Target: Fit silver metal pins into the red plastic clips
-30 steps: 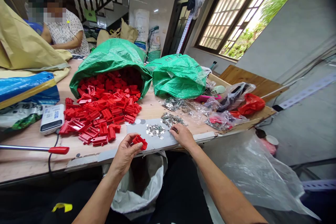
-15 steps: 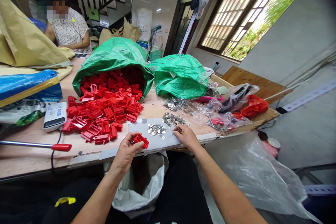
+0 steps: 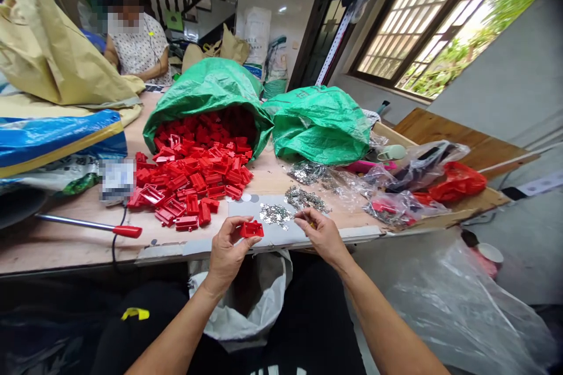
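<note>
Between the thumb and fingers of my left hand (image 3: 229, 252) is a small red plastic casing (image 3: 252, 229), its hollow side facing up. My right hand (image 3: 322, 235) is closed in a pinch at the right of the grey sheet (image 3: 240, 207); what its fingertips hold is too small to make out. Small shiny metal pieces (image 3: 275, 215) lie in a pile between the two hands. A second metal pile (image 3: 305, 198) sits just behind my right hand. To the left, many red plastic casings (image 3: 189, 179) spill from a green sack (image 3: 209, 85).
Another green sack (image 3: 321, 123) stands behind the metal piles. Clear plastic bags (image 3: 387, 205) and a red bag (image 3: 457, 181) fill the right side. A red-handled lever (image 3: 127, 231) juts in from the left. Below the table edge hangs an open white sack (image 3: 246, 328). A person (image 3: 141, 53) sits opposite.
The view has turned slightly left, so the scene sits further right. My left hand has tilted the red casing more level. My right hand remains pinched near the metal pieces.
</note>
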The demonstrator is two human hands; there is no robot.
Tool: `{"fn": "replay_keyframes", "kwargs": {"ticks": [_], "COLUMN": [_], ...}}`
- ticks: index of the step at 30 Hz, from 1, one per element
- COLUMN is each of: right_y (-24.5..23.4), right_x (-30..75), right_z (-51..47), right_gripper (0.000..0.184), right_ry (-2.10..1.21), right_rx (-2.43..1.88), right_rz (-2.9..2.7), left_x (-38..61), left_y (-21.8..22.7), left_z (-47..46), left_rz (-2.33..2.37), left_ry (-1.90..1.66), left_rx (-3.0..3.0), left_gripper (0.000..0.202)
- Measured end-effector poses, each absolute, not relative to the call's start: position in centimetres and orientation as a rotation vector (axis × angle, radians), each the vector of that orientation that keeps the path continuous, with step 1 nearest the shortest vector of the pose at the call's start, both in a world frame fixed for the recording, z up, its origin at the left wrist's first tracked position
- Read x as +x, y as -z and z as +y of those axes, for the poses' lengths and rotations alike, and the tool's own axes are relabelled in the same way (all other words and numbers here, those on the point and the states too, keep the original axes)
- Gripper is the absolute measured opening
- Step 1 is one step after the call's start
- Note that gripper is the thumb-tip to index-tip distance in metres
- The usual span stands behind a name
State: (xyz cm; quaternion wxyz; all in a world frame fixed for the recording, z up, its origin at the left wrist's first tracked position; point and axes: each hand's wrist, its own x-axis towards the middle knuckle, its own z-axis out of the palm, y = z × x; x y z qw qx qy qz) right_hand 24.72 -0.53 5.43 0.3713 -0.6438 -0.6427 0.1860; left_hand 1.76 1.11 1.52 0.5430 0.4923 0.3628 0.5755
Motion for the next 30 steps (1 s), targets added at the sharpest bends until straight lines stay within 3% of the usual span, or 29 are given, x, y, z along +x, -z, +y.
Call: {"fn": "replay_keyframes", "kwargs": {"ticks": [4, 12, 17, 25, 30], "right_y": [-6.7, -5.8, -5.6, -6.9, -5.9], "right_x": [20.3, 17.1, 16.9, 19.0, 20.2], "right_z": [-1.2, -0.9, -0.8, -1.1, -1.1], "right_gripper": [0.016, 0.013, 0.015, 0.033, 0.035], "right_ry": [-0.590, -0.382, -0.424, -0.835, -0.687], "right_rx": [-1.506, -1.354, -1.332, -1.317, -1.417], "right_rz": [-1.734, -1.971, -1.999, -1.931, -1.959], "left_x": [1.8, 1.3, 1.3, 1.5, 0.9], "left_y": [-1.4, -1.6, -1.6, -1.2, -1.2], "left_z": [0.7, 0.3, 0.0, -0.1, 0.5], "left_rz": [0.943, 1.037, 1.018, 0.982, 0.967], "left_ry": [-1.381, -1.422, -1.414, -1.440, -1.412], "left_rx": [1.344, 1.557, 1.531, 1.506, 1.601], "left_gripper": [0.031, 0.031, 0.031, 0.033, 0.031]}}
